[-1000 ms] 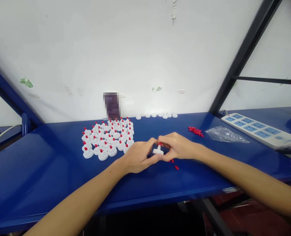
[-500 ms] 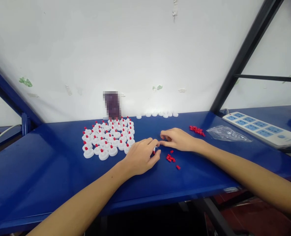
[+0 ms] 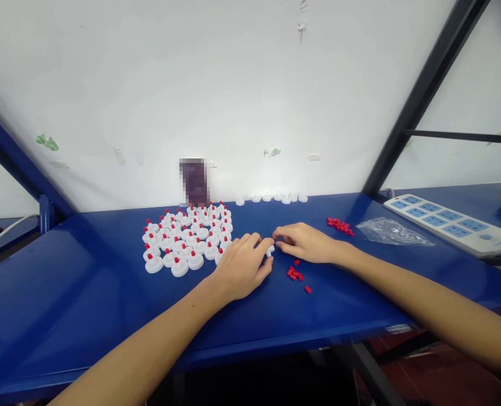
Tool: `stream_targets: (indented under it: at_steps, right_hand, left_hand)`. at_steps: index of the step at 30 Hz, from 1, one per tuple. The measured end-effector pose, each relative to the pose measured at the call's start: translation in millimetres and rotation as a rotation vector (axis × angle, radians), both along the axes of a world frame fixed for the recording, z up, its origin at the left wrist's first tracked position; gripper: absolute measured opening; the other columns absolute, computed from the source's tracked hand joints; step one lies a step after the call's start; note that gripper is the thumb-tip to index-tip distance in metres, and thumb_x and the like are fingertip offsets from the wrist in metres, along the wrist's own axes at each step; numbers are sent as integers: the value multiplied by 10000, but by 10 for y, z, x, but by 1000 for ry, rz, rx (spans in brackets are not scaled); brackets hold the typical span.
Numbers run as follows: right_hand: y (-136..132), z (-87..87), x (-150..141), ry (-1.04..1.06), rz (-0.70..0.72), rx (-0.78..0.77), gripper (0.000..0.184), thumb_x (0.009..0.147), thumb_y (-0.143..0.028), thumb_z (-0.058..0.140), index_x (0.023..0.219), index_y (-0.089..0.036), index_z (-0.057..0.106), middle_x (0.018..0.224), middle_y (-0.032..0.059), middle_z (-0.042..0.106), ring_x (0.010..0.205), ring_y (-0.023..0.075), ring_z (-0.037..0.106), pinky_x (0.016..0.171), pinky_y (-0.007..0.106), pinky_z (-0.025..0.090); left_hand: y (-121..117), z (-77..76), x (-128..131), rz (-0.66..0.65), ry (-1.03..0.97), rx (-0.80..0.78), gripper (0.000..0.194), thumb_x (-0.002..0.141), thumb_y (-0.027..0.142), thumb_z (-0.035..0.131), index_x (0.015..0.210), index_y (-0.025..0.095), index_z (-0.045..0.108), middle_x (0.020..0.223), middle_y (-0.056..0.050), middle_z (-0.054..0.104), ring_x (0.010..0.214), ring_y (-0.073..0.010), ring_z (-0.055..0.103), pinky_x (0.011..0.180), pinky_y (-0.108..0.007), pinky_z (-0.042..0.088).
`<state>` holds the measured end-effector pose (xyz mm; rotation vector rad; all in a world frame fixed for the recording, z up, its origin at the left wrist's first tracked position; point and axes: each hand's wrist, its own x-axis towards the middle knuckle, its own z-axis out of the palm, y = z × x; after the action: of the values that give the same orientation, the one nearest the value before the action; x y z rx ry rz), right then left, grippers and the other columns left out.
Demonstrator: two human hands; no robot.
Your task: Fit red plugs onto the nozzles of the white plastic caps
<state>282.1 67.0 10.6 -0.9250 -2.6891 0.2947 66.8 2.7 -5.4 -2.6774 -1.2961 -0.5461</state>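
Note:
My left hand [image 3: 244, 266] is closed round a white cap [image 3: 269, 251], which shows between its thumb and fingers just above the table. Close to that cap, on its right, the thumb and curled fingers of my right hand [image 3: 303, 242] come together. Whatever lies between the right fingertips is too small to make out. Left of my hands stands a large group of white caps with red tips [image 3: 180, 266], packed side by side. Several loose red tips [image 3: 293, 273] lie below my right hand, and a single red tip [image 3: 308, 289] rests nearer the front edge.
Several plain white caps [image 3: 285, 199] line the wall at the back. A heap of red tips [image 3: 339, 226], a clear plastic bag [image 3: 392, 231] and a power strip [image 3: 453, 223] lie to the right on the blue table [image 3: 119, 316]. A pixelated dark object [image 3: 195, 181] leans against the wall.
The cap in my left hand has turned: its red tip showed before, and now its white part does. My right fingertips have drawn closer to it. The view has shifted slightly.

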Motion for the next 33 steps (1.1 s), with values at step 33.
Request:
stream_targets:
  at_steps: [33]
  right_hand:
    - [1006,-63,-1232,-104,-304,126,327,980,-367,568,1226,-152,577,1181,88,621,1003,210,635,863,414,546]
  left_hand:
    - [65,-87,-56,-167,-206,-112,266,899,327,699,1119,185,653,895,-45,677,816,-210,673,789,-323,557]
